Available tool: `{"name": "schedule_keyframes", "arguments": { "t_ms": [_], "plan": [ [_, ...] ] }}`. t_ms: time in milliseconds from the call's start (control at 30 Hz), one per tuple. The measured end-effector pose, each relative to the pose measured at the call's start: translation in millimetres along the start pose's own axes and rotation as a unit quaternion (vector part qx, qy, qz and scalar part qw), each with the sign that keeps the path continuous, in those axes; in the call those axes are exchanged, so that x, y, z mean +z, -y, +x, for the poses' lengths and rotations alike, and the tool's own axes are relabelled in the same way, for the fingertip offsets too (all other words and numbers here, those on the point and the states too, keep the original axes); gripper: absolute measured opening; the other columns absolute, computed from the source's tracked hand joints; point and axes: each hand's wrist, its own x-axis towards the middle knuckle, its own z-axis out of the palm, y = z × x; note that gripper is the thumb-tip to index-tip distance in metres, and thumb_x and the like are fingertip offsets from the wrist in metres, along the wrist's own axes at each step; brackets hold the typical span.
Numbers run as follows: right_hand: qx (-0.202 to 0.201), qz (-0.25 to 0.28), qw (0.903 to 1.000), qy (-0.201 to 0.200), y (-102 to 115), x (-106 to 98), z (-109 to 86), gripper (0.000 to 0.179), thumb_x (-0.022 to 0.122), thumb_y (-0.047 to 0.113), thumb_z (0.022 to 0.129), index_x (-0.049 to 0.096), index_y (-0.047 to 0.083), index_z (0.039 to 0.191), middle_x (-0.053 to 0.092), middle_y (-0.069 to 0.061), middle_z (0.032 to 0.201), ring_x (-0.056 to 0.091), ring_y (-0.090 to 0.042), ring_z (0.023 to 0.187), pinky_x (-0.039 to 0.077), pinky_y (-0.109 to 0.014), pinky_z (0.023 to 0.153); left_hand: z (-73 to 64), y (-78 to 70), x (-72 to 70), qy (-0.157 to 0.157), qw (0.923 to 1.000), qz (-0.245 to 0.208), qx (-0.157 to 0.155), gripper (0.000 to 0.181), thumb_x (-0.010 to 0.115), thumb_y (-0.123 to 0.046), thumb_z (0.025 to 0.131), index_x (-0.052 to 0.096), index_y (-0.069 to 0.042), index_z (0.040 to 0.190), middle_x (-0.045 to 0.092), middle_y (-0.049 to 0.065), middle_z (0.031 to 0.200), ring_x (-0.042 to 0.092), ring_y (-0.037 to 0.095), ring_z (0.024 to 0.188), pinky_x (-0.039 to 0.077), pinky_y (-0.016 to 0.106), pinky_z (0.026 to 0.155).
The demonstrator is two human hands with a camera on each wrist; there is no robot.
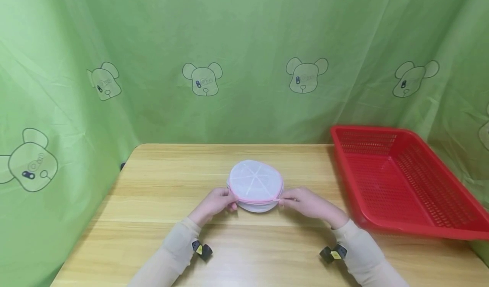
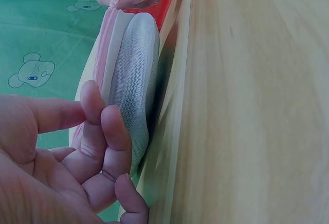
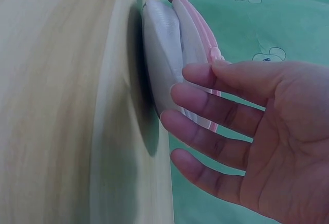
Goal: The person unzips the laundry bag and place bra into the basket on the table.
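Note:
A round white mesh laundry bag (image 1: 255, 177) with a pink zipper (image 1: 255, 201) around its edge lies in the middle of the table. On its left side my left hand (image 1: 218, 201) pinches the zippered edge between thumb and index finger. At the right end of the front edge, my right hand (image 1: 305, 201) pinches the zipper pull (image 3: 216, 54) with thumb and index finger, its other fingers loosely extended. The left wrist view has the bag's mesh side (image 2: 134, 54) beyond my fingers. Seen from the right wrist, the bag stands slightly puffed above its shadow.
To the right stands a large red plastic basket (image 1: 349, 193) with perforated walls, its rim overhanging the table (image 1: 172, 172). A green curtain (image 1: 248, 113) printed with bear heads surrounds the back and sides. Small black cameras (image 1: 206, 252) sit on both wrists.

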Motion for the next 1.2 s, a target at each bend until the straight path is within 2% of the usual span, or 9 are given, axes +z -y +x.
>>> {"name": "schedule_keyframes", "arguments": {
  "t_ms": [300, 633, 833, 1200],
  "plan": [
    [-0.021, -0.003, 0.9998, -0.005, 3, 6, 2.1, 0.017, 0.058, 0.02, 0.097, 0.072, 0.013, 0.091, 0.066, 0.002, 0.079, 0.056, 0.0, 0.077, 0.052, -0.026, 0.075, 1.5, 0.2, -1.3, 0.004, 0.9999, 0.001, -0.015, 0.023, 0.057, -0.021, 0.094, 0.065, 0.001, 0.091, 0.064, -0.002, 0.071, 0.059, 0.012, 0.068, 0.045, 0.022, 0.063],
    [-0.014, 0.01, 0.9997, 0.016, 6, 13, 5.1, 0.016, 0.058, 0.019, 0.096, 0.07, 0.013, 0.087, 0.062, 0.003, 0.074, 0.05, 0.001, 0.07, 0.048, -0.022, 0.07, 1.2, -1.0, -0.9, 0.007, 0.9999, 0.003, -0.011, 0.026, 0.056, -0.023, 0.095, 0.066, 0.001, 0.094, 0.065, -0.001, 0.072, 0.059, 0.012, 0.067, 0.046, 0.022, 0.062],
    [-0.016, 0.008, 0.9997, 0.017, 8, 15, 5.2, 0.017, 0.058, 0.019, 0.097, 0.071, 0.012, 0.09, 0.066, 0.0, 0.077, 0.053, 0.001, 0.073, 0.05, -0.023, 0.071, 0.6, -2.6, -1.1, 0.012, 0.9998, 0.009, -0.012, 0.028, 0.057, -0.026, 0.095, 0.066, 0.0, 0.092, 0.065, -0.002, 0.072, 0.059, 0.012, 0.067, 0.047, 0.023, 0.063],
    [-0.031, -0.001, 0.9995, 0.007, 8, 17, 5.8, 0.017, 0.058, 0.021, 0.097, 0.072, 0.014, 0.09, 0.068, 0.005, 0.086, 0.06, -0.003, 0.083, 0.053, -0.027, 0.078, 1.1, -1.2, 0.1, 0.014, 0.9997, 0.014, -0.012, 0.03, 0.057, -0.028, 0.096, 0.066, 0.0, 0.091, 0.065, -0.001, 0.072, 0.06, 0.012, 0.067, 0.048, 0.023, 0.063]
  ]
}}
